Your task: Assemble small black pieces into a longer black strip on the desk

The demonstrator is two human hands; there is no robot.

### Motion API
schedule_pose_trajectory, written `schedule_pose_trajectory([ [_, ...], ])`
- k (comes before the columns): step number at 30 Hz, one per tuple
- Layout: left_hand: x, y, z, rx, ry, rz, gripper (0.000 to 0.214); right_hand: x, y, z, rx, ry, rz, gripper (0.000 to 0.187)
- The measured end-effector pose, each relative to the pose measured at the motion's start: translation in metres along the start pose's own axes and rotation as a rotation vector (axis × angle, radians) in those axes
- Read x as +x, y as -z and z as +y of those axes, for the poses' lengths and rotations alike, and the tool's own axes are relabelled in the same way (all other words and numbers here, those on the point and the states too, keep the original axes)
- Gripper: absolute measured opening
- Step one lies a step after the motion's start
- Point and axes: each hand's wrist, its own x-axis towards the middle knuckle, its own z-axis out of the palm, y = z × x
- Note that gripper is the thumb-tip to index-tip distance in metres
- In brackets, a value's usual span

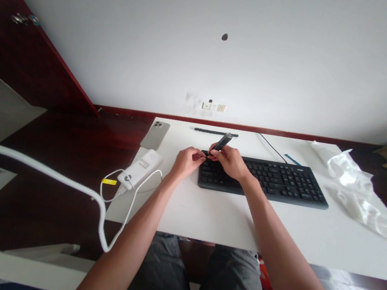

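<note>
A black keyboard [286, 181] lies on the white table. Over its upper left corner my two hands meet. My right hand [230, 160] is closed around a dark, stick-like tool [222, 141], which is tilted with its paler end up and its lower end hidden by the fingers. Just left of it, my left hand [189, 159] pinches at the keyboard's corner; whatever is between those fingertips is too small to make out. Behind the hands runs a thin row of small black pieces [211, 131], which look like keycaps.
At the table's left are a phone [158, 134] and a white power bank [142, 168] with a white cable [132, 204]. A thin blue stick [291, 160] lies behind the keyboard. Crumpled clear plastic [365, 213] covers part of the right side. Wall sockets [214, 106] sit beyond the table.
</note>
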Motion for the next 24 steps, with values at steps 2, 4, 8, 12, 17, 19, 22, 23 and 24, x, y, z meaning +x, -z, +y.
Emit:
schedule_pose_trajectory([
  [2, 0.0, -0.001, 0.002, 0.003, 0.008, 0.005, 0.009, 0.0, 0.0, 0.002, 0.022, 0.0, 0.001, 0.033],
  [4, -0.001, -0.002, 0.004, 0.013, 0.018, 0.013, 0.009, 0.0, 0.0, 0.004, 0.032, -0.003, 0.004, 0.035],
  [8, -0.002, -0.006, 0.01, 0.058, 0.064, 0.041, 0.007, 0.0, 0.0, 0.008, 0.073, -0.028, 0.022, 0.041],
  [12, -0.002, -0.01, 0.012, 0.071, 0.103, 0.066, 0.006, 0.001, 0.0, 0.011, 0.138, -0.061, 0.034, 0.047],
  [17, -0.002, -0.012, 0.008, 0.07, 0.073, 0.086, 0.005, 0.001, 0.002, 0.019, 0.191, -0.06, 0.053, 0.049],
  [19, -0.002, -0.013, 0.006, 0.056, 0.056, 0.089, 0.006, 0.001, 0.002, 0.022, 0.233, -0.064, 0.047, 0.049],
  [22, -0.002, -0.011, 0.005, 0.036, 0.055, 0.088, 0.009, 0.0, 0.004, 0.025, 0.278, -0.076, 0.029, 0.05],
  [23, -0.002, -0.01, 0.005, 0.029, 0.059, 0.087, 0.01, -0.001, 0.005, 0.025, 0.288, -0.081, 0.028, 0.05],
  [24, -0.002, -0.009, 0.005, 0.021, 0.064, 0.082, 0.011, -0.001, 0.005, 0.024, 0.297, -0.087, 0.027, 0.051],
])
